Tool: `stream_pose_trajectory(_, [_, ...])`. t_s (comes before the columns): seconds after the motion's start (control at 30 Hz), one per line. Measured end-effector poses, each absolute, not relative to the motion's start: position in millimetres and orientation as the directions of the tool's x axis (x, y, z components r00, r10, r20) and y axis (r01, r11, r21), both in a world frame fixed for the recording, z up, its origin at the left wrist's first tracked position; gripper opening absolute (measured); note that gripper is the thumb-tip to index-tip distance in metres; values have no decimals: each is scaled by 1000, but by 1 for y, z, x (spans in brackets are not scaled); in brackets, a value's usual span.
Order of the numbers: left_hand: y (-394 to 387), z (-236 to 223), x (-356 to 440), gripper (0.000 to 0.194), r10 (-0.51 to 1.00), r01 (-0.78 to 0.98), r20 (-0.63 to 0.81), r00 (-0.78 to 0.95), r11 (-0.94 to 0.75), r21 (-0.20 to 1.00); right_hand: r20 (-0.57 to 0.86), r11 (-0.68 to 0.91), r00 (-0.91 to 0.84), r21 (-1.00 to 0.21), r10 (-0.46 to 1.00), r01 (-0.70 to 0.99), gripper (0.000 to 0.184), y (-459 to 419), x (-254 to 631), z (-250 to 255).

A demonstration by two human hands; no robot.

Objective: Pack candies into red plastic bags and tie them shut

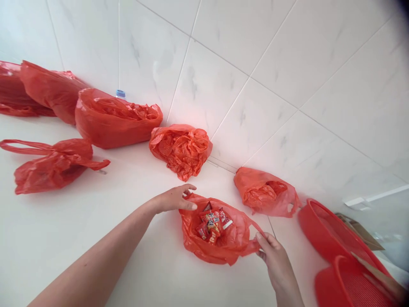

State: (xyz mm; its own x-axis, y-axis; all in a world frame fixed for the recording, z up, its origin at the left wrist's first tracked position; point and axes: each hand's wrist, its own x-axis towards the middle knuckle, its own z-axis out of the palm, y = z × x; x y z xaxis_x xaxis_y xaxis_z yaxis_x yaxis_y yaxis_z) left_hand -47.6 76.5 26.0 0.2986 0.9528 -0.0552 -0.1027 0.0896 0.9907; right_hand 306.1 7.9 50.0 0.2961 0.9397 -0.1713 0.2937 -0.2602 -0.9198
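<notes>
A red plastic bag (217, 255) lies with its mouth spread wide, and several small snack packets (212, 222) in red and yellow wrappers rest inside. At its left rim is my left hand (174, 199), with thumb and fingers apart; the thumb reaches over the edge of the bag. My right hand (271, 251) pinches the bag's handle at the right side, pulling it taut.
Along the tiled wall stand stuffed red bags (115, 121), a crumpled red bag (182, 149) and another red bag (266, 192). A knotted red bag (56, 166) lies at left. A blue-capped bottle (120, 94) shows behind. Red plastic baskets (332, 230) are at right.
</notes>
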Motion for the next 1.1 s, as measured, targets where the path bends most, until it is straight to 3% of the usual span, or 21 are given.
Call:
stream_pose_trajectory(0.17, [68, 65, -49, 20, 987, -18, 20, 158, -18, 1000, 39, 16, 344, -997, 938, 70, 35, 29, 302, 97])
stream_pose_trajectory(0.3, [59, 117, -38, 28, 976, -106, 214, -31, -216, 971, 318, 415, 563, -909, 763, -49, 23, 39, 296, 136])
stream_pose_trajectory(0.37, [54, 137, -33, 29, 956, -102, 291, -35, -293, 951, 363, 494, 582, -866, 728, -77, 19, 41, 291, 147])
stream_pose_trajectory(0.43, [49, 149, -29, 25, 940, 39, 340, -10, -340, 940, 329, 484, 572, -864, 752, -139, 19, 42, 284, 150])
stream_pose_trajectory(0.53, [43, 155, -28, 23, 917, 387, 399, 3, -369, 845, 250, 413, 522, -883, 816, -224, 25, 46, 275, 146])
stream_pose_trajectory(0.63, [39, 158, -34, 26, 875, 519, 482, -43, -393, 759, 204, 394, 517, -872, 832, -290, 26, 51, 276, 140])
stream_pose_trajectory(0.7, [36, 162, -37, 29, 879, 482, 467, -93, -370, 794, 141, 391, 545, -841, 826, -375, 24, 54, 279, 138])
stream_pose_trajectory(0.77, [33, 167, -38, 33, 918, 336, 387, -88, -338, 879, 66, 367, 541, -801, 839, -473, 22, 55, 279, 138])
stream_pose_trajectory(0.9, [27, 172, -23, 33, 932, -25, 361, 9, -361, 932, 68, 257, 308, -731, 949, -632, 22, 44, 260, 140])
stream_pose_trajectory(0.97, [22, 170, -11, 31, 918, -103, 396, 31, -392, 914, 154, 241, 194, -771, 969, -590, 33, 31, 243, 143])
stream_pose_trajectory(1.03, [17, 167, 2, 31, 911, -145, 405, 78, -392, 909, 216, 263, 155, -859, 964, -439, 36, 15, 224, 146])
stream_pose_trajectory(1.1, [10, 166, 11, 32, 909, -151, 398, 123, -380, 913, 184, 214, 140, -945, 973, -247, 40, -2, 207, 148])
